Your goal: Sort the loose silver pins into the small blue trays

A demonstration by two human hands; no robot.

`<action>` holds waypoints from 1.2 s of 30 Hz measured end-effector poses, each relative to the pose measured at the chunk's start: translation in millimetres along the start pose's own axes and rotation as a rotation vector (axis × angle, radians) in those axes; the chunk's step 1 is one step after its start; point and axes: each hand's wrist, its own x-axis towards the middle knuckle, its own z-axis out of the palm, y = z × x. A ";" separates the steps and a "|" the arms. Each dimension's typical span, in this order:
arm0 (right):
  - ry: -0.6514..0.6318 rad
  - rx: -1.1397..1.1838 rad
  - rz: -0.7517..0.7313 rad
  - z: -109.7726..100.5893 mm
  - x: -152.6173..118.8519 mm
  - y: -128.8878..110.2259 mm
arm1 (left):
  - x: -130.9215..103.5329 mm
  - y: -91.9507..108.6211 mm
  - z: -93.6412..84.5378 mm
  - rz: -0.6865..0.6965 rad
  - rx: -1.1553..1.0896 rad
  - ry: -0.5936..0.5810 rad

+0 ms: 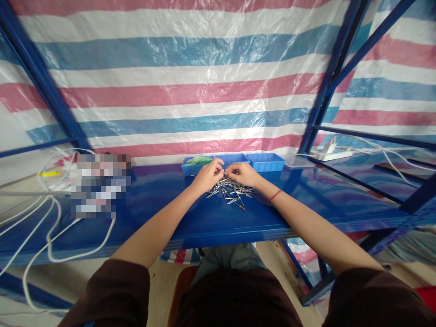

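A loose pile of thin silvery metal pieces, like rivets [233,188], lies on the blue table [204,222]. Over the back of the pile, my left hand [210,174] and my right hand [242,174] meet with fingertips nearly touching. Both hands have their fingers pinched together; whatever is between them is too small to make out. Behind the hands stand three blue bins: the left bin [189,170] holds something green in clear plastic, the middle bin [235,158] is partly hidden by my hands, and the right bin [267,162] shows its ribbed inside.
A clear plastic lid [299,161] lies right of the bins. A white power strip [332,154] with cables is farther right. White cables [56,227] loop over the left side beside a blurred-out patch. Blue metal posts [316,109] frame a striped sheet [190,95].
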 end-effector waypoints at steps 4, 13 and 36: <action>0.042 0.103 0.053 2.2 0.1 -2.4 | 0.6 1.2 1.4 -0.097 -0.146 0.084; 0.062 0.337 0.127 5.2 1.9 -8.1 | 0.4 3.3 -0.7 -0.082 -0.234 0.138; 0.448 0.006 0.065 -9.9 12.5 0.4 | -1.3 -3.4 2.2 -0.001 0.012 0.129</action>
